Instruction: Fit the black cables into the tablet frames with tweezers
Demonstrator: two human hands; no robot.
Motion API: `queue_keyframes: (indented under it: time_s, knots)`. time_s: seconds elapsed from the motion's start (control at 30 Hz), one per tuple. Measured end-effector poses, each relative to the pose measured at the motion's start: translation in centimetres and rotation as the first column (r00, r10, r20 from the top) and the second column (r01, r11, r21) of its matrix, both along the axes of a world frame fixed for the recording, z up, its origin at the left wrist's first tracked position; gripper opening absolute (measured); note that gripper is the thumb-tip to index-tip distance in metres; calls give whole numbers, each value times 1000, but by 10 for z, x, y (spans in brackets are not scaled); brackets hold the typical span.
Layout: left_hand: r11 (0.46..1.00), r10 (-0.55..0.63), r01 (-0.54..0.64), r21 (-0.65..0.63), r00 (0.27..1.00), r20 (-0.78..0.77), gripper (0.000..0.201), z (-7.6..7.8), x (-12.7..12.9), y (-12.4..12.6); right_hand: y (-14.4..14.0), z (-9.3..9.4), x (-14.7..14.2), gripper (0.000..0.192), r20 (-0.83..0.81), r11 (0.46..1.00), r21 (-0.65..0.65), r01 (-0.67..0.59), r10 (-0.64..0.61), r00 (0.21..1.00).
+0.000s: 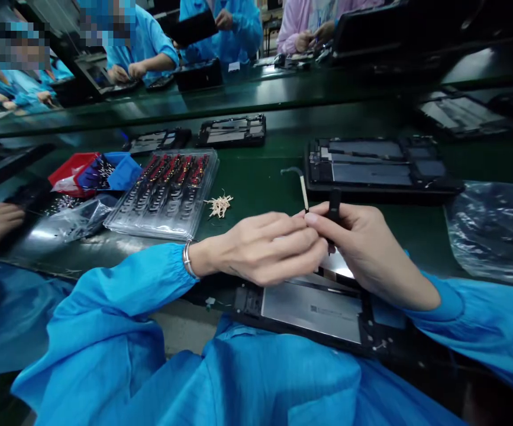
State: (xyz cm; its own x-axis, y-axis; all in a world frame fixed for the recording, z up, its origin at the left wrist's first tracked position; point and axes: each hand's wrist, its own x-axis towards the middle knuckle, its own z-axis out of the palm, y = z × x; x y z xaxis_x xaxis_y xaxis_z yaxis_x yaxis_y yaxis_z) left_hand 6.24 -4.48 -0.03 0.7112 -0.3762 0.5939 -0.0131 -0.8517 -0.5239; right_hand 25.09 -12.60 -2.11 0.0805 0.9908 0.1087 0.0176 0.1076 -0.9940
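Viewing the open tablet chassis (313, 307) beneath both hands, I see my left hand (260, 248) and right hand (363, 242) pinched together on a thin flex strip (303, 189) rising above the fingertips. I judge it light, pliable, fragile; grip its edges only.

Open tablets: four, at 6 (313, 307), 1 (371, 163), and two at 12 (234, 130) (158, 141).
Part trays: one (167, 189), at 10.
Bins: two, red (72, 171) and blue (121, 171), at 10.
Plastic bags: two, at 3 (496, 231) and 9 (78, 219).
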Motion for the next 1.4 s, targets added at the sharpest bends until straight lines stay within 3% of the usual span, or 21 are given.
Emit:
queue_keyframes:
  time_s: [0.1,0.17,0.27,0.53,0.67,0.73,0.83,0.9,0.97,1.07,1.13,1.17,1.23,1.27,1.3,1.33,1.4]
  knots:
    - [967,212,-205,-149,977,30,16,1,-2,1,0,3,1,16,267,983,180,25,-73,961]
    - [933,330,-328,-150,944,-18,14,4,-4,1,-1,2,2,19,387,963,270,19,-126,913]
    - [903,408,-416,-108,909,-87,15,8,-5,-3,-1,-1,3,20,478,940,342,-12,-162,863]
    - [859,504,-506,80,863,43,28,3,10,-24,2,-4,2,28,508,957,290,7,-160,846]
    - [848,528,-526,65,849,-20,27,4,-1,-9,2,-4,2,28,449,981,196,13,-102,888]
    - [772,626,-635,-24,767,-137,25,8,-19,7,2,-4,4,24,407,991,131,32,-83,910]
    - [511,757,-853,-110,507,-413,22,13,-49,33,3,-1,5,25,356,995,79,59,-84,931]
    - [372,733,-925,-79,345,-587,24,13,-65,46,3,1,4,27,336,996,57,62,-78,939]
    - [307,682,-952,-14,230,-694,27,11,-75,53,3,4,3,26,316,997,20,71,-74,946]
    - [299,658,-952,64,157,-737,32,8,-79,54,2,7,1,27,273,995,-31,93,-81,959]
    - [299,700,-954,37,193,-688,42,8,-75,49,2,7,0,29,242,993,-52,107,-91,966]
    - [313,720,-949,-34,260,-643,43,7,-71,46,2,5,-1,29,219,992,-60,108,-92,971]
    - [395,684,-862,-316,506,-525,37,3,-58,37,2,0,-3,27,136,992,-69,109,-99,986]
    - [439,601,-743,-504,660,-450,33,0,-49,33,1,-3,-5,25,86,992,-79,98,-91,992]
    - [436,477,-580,-688,797,-370,30,-3,-38,28,1,-5,-6,25,33,993,-88,82,-80,996]
    - [362,334,-406,-839,897,-290,30,-6,-27,23,0,-8,-8,27,-17,993,-96,67,-69,997]
    - [68,90,-150,-986,986,-144,35,-8,-5,15,0,-11,-10,32,-76,993,-109,39,-48,996]
